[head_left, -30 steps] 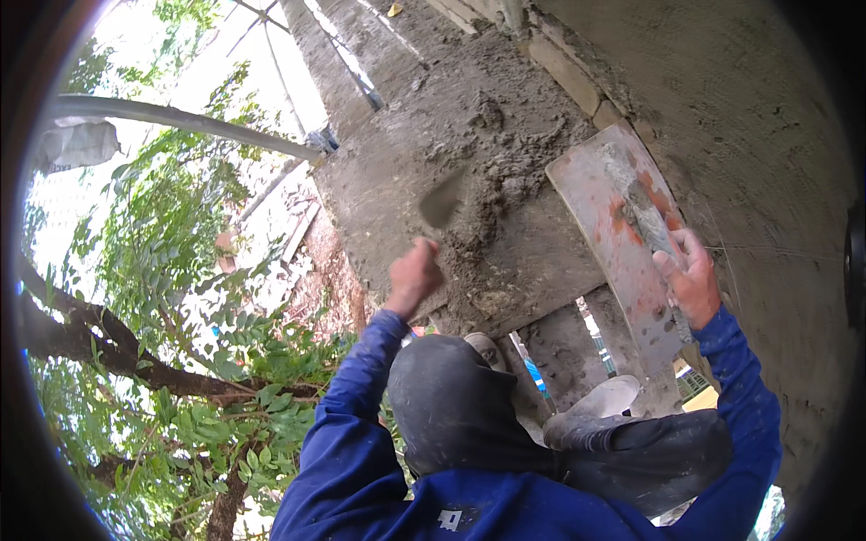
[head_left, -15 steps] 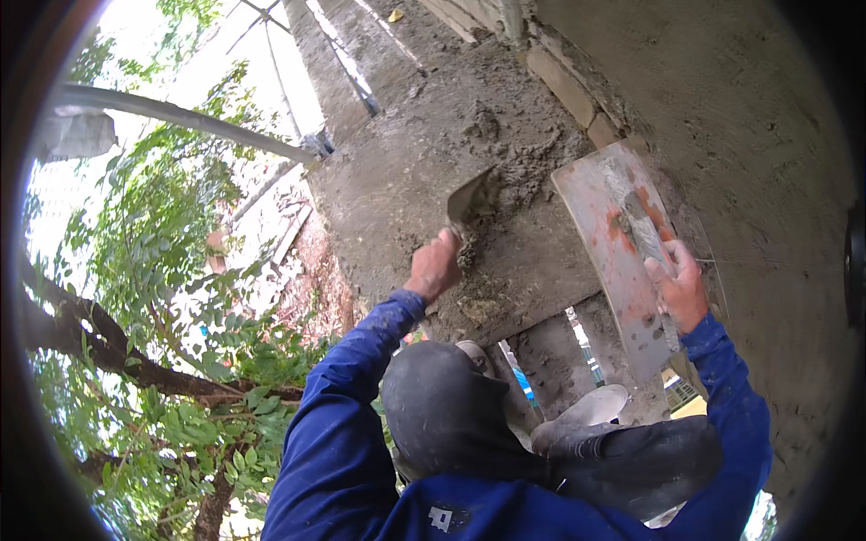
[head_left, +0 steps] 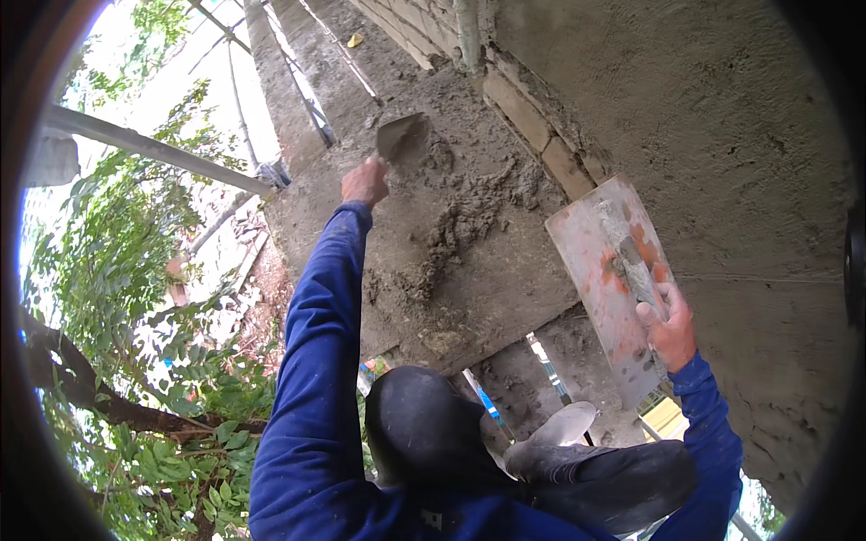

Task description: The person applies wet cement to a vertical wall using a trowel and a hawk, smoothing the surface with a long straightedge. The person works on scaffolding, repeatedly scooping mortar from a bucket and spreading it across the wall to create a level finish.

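Observation:
My left hand [head_left: 365, 184] is closed round the handle of a pointed trowel [head_left: 402, 136], its grey blade down on the mortar-covered boards. Wet grey mortar [head_left: 469, 215] lies in a lumpy heap to the right of the blade and nearer to me. At the right, my right hand [head_left: 669, 328] grips the bar handle of a long rectangular plastering float [head_left: 600, 243]. Orange patches and mortar smears mark the float's back. It is held tilted beside the wall, above the board's right edge; whether its face touches anything is hidden.
A rough plastered wall [head_left: 722, 162] rises along the right, with exposed blocks [head_left: 532, 122] at its base. Gaps show between the boards. A metal pole [head_left: 153, 149] crosses at the left, near tree branches [head_left: 99, 397]. My bent knee [head_left: 424, 424] is close below.
My left hand has carried the trowel forward and left, away from me across the boards. The right hand still holds the float near the wall. The whole view has shifted slightly.

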`<act>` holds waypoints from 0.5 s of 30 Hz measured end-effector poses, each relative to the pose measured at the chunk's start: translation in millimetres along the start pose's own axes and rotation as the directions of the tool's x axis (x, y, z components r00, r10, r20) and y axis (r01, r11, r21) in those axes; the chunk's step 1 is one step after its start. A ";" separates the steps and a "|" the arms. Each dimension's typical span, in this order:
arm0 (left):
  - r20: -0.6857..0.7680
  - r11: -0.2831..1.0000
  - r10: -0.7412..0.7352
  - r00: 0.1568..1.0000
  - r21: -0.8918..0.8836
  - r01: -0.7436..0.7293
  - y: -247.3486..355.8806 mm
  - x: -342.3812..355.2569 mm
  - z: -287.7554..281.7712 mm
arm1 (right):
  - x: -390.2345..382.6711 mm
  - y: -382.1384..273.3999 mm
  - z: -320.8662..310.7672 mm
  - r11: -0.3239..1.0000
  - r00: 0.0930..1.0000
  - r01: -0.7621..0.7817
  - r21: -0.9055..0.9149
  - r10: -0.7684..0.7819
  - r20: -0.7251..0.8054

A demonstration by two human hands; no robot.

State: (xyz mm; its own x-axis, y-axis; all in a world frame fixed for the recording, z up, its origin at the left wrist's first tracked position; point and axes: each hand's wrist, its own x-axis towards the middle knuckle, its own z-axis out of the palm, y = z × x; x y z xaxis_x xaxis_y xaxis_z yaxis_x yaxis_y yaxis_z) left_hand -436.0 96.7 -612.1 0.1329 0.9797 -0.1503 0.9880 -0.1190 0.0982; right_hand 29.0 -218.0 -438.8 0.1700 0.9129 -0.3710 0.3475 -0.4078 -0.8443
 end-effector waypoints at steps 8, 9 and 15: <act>0.367 0.954 0.294 0.882 -0.062 -0.293 61.6 -68.4 9.1 | 22.1 -7.6 8.2 0.993 0.998 -0.054 0.107 0.056 -0.017; 0.359 0.936 0.332 0.872 -0.012 -0.352 61.0 -84.9 9.8 | 26.3 -6.0 8.6 0.990 0.999 -0.033 0.139 0.036 -0.018; 0.459 0.844 0.392 0.797 0.167 -0.510 55.6 -115.4 -24.9 | 20.1 -13.4 -7.3 0.984 0.996 0.004 0.177 0.011 -0.084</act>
State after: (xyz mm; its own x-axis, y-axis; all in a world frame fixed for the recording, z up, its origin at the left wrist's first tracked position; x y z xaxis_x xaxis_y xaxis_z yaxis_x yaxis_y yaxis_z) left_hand -398.3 -19.0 -564.9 0.5290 0.6602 -0.5331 0.7787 -0.6274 -0.0043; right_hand 34.5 -194.3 -432.1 0.2512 0.9038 -0.3464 0.1795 -0.3952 -0.9009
